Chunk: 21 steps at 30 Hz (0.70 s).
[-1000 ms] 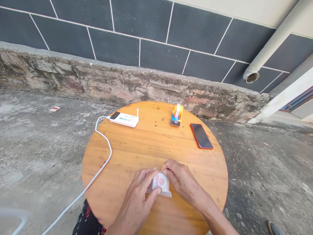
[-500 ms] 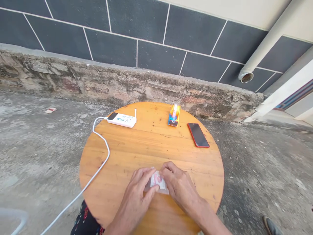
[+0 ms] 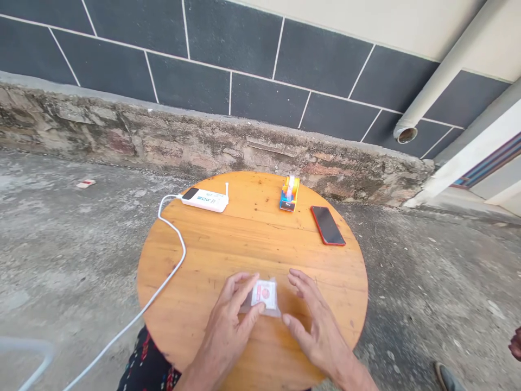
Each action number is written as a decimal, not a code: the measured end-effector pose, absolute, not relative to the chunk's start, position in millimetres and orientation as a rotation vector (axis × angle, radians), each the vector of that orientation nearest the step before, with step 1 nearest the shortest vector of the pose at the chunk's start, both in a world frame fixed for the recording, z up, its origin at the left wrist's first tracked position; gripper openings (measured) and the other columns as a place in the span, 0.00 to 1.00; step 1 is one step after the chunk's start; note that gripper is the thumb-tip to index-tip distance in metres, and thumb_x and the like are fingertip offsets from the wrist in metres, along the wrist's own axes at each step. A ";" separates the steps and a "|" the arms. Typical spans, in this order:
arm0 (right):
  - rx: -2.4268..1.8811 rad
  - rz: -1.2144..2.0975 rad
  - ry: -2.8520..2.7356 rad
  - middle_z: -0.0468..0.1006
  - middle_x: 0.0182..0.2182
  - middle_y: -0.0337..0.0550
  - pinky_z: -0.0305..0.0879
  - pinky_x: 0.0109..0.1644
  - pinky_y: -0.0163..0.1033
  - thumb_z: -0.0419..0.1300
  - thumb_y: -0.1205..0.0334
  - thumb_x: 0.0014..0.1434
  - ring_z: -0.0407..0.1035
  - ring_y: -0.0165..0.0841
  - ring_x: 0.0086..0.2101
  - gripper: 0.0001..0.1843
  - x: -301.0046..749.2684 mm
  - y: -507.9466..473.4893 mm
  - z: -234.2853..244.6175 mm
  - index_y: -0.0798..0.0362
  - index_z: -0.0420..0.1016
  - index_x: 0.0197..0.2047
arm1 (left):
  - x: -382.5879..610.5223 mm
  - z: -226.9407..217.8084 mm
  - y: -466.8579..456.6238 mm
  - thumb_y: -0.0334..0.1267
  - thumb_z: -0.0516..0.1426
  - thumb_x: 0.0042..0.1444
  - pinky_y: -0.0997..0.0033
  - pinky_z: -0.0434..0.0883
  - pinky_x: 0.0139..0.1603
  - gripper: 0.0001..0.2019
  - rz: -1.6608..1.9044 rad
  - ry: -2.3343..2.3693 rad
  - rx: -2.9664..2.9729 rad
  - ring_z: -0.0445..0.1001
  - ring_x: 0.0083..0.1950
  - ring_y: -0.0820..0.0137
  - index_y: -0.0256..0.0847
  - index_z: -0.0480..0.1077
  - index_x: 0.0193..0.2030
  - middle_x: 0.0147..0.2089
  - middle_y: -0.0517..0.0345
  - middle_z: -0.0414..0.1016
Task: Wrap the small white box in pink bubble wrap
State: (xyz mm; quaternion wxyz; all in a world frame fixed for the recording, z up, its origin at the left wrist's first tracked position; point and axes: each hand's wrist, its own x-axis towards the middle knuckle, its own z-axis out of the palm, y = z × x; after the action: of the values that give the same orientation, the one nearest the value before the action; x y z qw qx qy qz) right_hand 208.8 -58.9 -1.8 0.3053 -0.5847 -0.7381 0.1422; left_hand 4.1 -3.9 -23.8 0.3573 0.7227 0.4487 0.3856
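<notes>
A small clear plastic packet [image 3: 264, 296] with a white and red label lies on the round wooden table [image 3: 252, 244], near its front edge. My left hand [image 3: 231, 320] rests on the packet's left side, fingers pinched on its edge. My right hand [image 3: 315, 323] lies just right of the packet with fingers spread, not touching it.
At the table's far side lie a white power bank [image 3: 205, 199] with a white cable [image 3: 163, 282] trailing off the left edge, a small orange and blue tape dispenser [image 3: 289, 194], and a red-edged phone [image 3: 328, 225]. Concrete ground surrounds the table; a stone ledge and tiled wall stand behind.
My right hand has let go of the packet and moved right, fingers spreading. My left hand stays on it. The packet now lies flatter on the table.
</notes>
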 end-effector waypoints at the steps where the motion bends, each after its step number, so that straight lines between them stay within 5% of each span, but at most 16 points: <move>1: -1.557 0.463 -1.957 0.52 0.66 0.52 0.56 0.62 0.56 0.59 0.59 0.59 0.47 0.46 0.65 0.40 210.4 -58.7 -6.6 0.47 0.44 0.69 | 2.2 -26.0 -5.8 0.37 0.54 0.58 0.59 0.72 0.54 0.22 1.014 1.176 1.859 0.69 0.57 0.61 0.46 0.64 0.60 0.59 0.48 0.63; 4: -1.566 0.646 -1.983 0.44 0.69 0.51 0.48 0.66 0.59 0.64 0.57 0.53 0.41 0.47 0.66 0.52 209.7 -53.6 -14.4 0.46 0.34 0.71 | -7.4 -31.4 -10.2 0.37 0.58 0.53 0.53 0.68 0.59 0.31 1.018 1.213 1.873 0.65 0.62 0.56 0.45 0.58 0.64 0.63 0.47 0.60; 9: -1.590 0.738 -1.936 0.45 0.68 0.53 0.45 0.67 0.58 0.67 0.55 0.50 0.43 0.46 0.66 0.56 202.5 -38.0 -11.6 0.48 0.35 0.71 | -17.2 -27.8 -3.4 0.31 0.59 0.49 0.46 0.60 0.64 0.40 0.863 1.176 1.928 0.57 0.67 0.54 0.46 0.49 0.69 0.68 0.47 0.55; 15: -1.518 0.745 -1.874 0.65 0.59 0.52 0.54 0.63 0.53 0.65 0.60 0.52 0.59 0.43 0.59 0.47 195.9 -27.1 -14.7 0.50 0.45 0.69 | -9.0 -15.2 13.0 0.28 0.57 0.50 0.51 0.60 0.65 0.39 0.762 1.020 1.888 0.61 0.65 0.59 0.46 0.50 0.69 0.65 0.49 0.61; 21: -1.494 0.668 -1.761 0.68 0.56 0.51 0.58 0.61 0.52 0.62 0.62 0.54 0.62 0.41 0.56 0.42 197.0 -23.8 -25.0 0.50 0.48 0.68 | 1.7 -18.8 19.2 0.30 0.57 0.52 0.55 0.64 0.62 0.35 0.843 0.981 1.815 0.66 0.60 0.61 0.49 0.54 0.67 0.61 0.52 0.66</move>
State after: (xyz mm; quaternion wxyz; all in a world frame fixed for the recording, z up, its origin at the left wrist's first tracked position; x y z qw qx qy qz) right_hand 197.0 -23.8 -25.0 0.3605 -0.5796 -0.6833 0.2591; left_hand 1.7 19.2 -18.8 0.4407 0.7309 0.3952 0.3395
